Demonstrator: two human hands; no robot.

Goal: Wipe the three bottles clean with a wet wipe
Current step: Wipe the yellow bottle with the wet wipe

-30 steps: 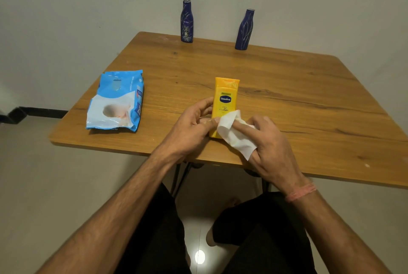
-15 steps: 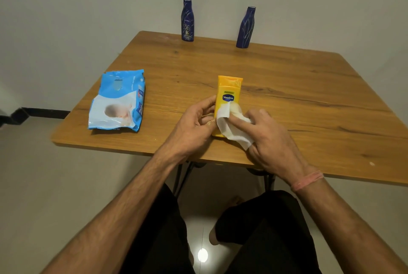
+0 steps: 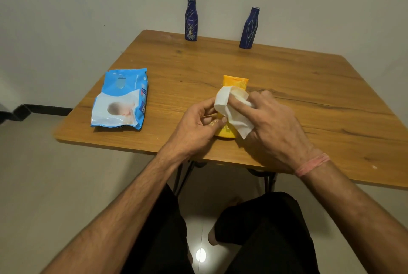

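A yellow lotion bottle point(image 3: 234, 81) lies flat on the wooden table point(image 3: 309, 97) near its front edge. My left hand point(image 3: 196, 125) grips the bottle's lower left side. My right hand point(image 3: 271, 125) holds a white wet wipe point(image 3: 229, 108) and presses it with the fingers onto the bottle's upper face, hiding the label. Two dark blue bottles stand upright at the table's far edge, one on the left point(image 3: 191, 19) and one on the right point(image 3: 249, 28), both well beyond my hands.
A blue and white pack of wet wipes point(image 3: 120, 99) lies flat at the table's left side. A wall rises right behind the far edge. My legs and the floor show below the front edge.
My right hand has slid the wipe up the yellow bottle from its lower end towards its far end, and the label is now covered. My left hand has stayed on the bottle.
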